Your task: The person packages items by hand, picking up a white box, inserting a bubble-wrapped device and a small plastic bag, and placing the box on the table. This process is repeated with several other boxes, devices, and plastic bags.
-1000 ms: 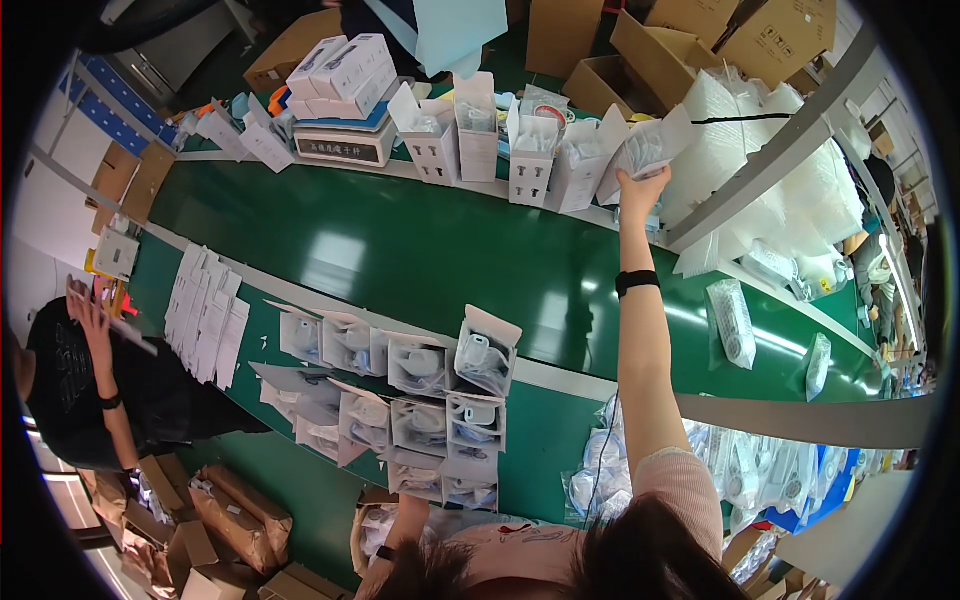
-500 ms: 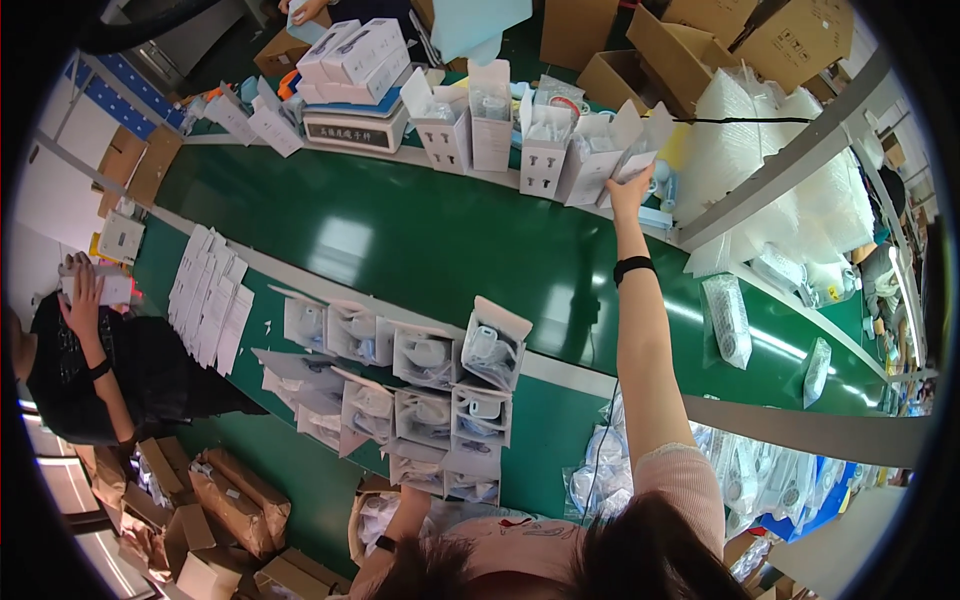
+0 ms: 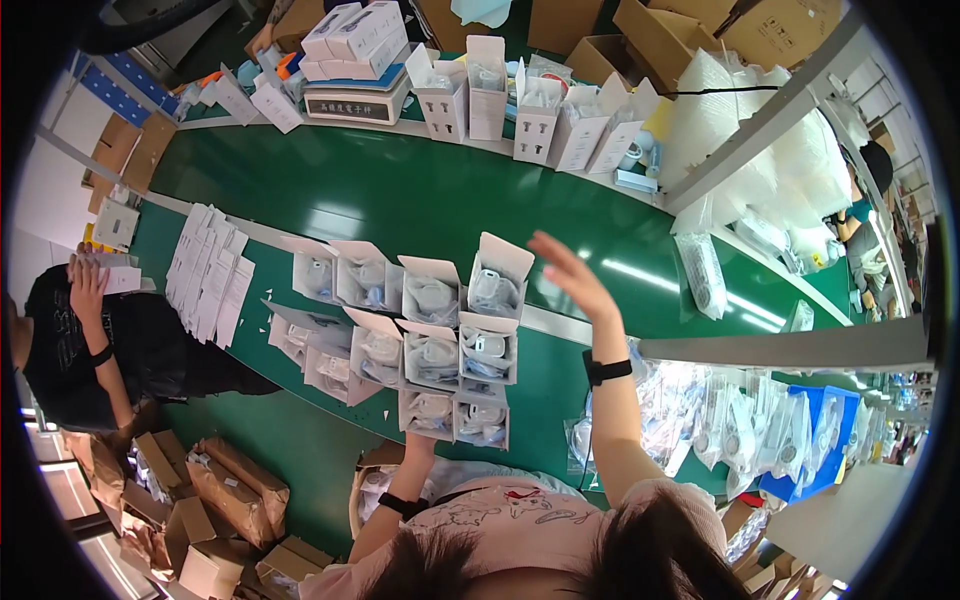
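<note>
Several open white cardboard boxes [image 3: 430,268] stand on your green counter [image 3: 545,400]. Your right hand [image 3: 575,278]: grip apart, empty. Your left hand [image 3: 420,447]: grip partly hidden, cannot tell.

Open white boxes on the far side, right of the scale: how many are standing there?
5, left to right: first box beside the scale, second box, third box, fourth box, fifth box at the right end. More may be hidden behind them.
</note>
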A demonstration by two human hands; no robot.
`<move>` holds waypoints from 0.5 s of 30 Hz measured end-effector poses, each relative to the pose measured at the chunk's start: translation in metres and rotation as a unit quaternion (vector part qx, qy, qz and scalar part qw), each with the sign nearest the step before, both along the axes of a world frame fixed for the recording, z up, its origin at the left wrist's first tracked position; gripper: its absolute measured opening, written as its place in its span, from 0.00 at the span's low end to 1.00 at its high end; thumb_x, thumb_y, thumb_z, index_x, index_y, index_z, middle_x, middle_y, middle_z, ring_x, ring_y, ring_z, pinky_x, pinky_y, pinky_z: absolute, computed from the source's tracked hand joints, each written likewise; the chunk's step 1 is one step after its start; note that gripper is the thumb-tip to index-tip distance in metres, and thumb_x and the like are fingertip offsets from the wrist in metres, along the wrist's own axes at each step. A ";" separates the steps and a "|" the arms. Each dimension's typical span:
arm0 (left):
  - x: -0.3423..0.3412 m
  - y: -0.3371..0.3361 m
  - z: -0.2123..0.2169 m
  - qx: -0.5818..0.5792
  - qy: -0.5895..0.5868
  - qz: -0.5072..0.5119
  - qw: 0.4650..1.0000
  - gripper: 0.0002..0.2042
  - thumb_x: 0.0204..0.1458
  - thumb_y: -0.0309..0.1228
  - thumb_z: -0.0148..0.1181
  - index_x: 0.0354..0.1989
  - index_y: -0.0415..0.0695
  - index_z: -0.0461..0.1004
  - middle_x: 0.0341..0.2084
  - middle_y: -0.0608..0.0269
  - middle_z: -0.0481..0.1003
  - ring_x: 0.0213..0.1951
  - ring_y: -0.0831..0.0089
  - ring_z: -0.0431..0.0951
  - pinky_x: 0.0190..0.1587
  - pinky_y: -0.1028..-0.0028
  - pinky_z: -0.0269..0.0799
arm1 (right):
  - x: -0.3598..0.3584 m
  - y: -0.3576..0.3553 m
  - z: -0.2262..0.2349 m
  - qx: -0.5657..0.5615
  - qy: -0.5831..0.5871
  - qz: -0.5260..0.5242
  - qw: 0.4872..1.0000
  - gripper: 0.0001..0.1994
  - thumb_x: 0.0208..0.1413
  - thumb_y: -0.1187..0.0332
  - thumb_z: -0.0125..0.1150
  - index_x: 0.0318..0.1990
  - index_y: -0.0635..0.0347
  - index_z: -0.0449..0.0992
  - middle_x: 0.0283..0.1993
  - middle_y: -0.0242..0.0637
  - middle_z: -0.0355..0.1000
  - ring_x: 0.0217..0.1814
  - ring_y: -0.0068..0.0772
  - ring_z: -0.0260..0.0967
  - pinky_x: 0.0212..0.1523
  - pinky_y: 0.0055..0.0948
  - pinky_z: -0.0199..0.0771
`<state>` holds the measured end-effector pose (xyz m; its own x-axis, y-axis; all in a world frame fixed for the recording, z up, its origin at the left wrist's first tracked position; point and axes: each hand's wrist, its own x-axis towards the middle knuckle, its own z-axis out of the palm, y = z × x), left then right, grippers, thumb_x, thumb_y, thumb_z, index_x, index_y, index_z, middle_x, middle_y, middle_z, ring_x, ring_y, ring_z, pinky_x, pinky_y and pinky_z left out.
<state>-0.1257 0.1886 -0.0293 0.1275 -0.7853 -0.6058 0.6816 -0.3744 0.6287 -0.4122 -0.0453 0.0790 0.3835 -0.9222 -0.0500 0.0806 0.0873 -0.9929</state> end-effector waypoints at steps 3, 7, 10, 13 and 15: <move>-0.009 -0.009 0.014 0.055 0.018 -0.004 0.998 0.18 0.54 0.41 0.39 0.51 0.49 0.59 0.48 0.64 0.64 0.47 0.70 0.67 0.45 0.70 0.67 | 0.013 0.016 -0.031 0.024 -0.040 0.088 0.995 0.36 0.42 0.63 0.60 0.58 0.61 0.49 0.59 0.36 0.51 0.62 0.29 0.45 0.60 0.29 0.44; -0.014 -0.009 0.026 0.105 -0.014 -0.009 0.994 0.17 0.54 0.41 0.39 0.50 0.49 0.60 0.46 0.65 0.65 0.46 0.70 0.68 0.44 0.71 0.69 | 0.030 0.023 -0.061 0.064 -0.068 0.114 0.989 0.41 0.36 0.66 0.65 0.59 0.61 0.48 0.60 0.35 0.50 0.61 0.28 0.46 0.60 0.27 0.44; -0.015 -0.009 0.027 0.110 -0.039 -0.013 0.993 0.17 0.54 0.40 0.39 0.50 0.49 0.61 0.46 0.65 0.66 0.46 0.71 0.68 0.43 0.72 0.69 | 0.028 0.019 -0.065 0.062 -0.016 0.113 0.992 0.43 0.32 0.68 0.67 0.58 0.61 0.49 0.58 0.35 0.52 0.60 0.29 0.48 0.59 0.27 0.45; -0.015 -0.006 0.023 0.103 -0.050 -0.015 0.993 0.17 0.54 0.40 0.40 0.49 0.49 0.61 0.45 0.65 0.67 0.46 0.72 0.68 0.44 0.73 0.68 | 0.025 0.011 -0.063 0.037 0.096 0.138 0.985 0.43 0.29 0.70 0.69 0.57 0.61 0.51 0.57 0.37 0.55 0.58 0.30 0.51 0.58 0.26 0.48; -0.012 -0.004 0.017 0.094 -0.060 -0.023 0.993 0.17 0.54 0.40 0.40 0.51 0.48 0.60 0.45 0.65 0.66 0.45 0.71 0.68 0.44 0.73 0.68 | 0.028 0.004 -0.047 0.012 0.209 0.175 0.962 0.41 0.28 0.69 0.69 0.55 0.62 0.55 0.52 0.40 0.60 0.55 0.32 0.55 0.55 0.27 0.53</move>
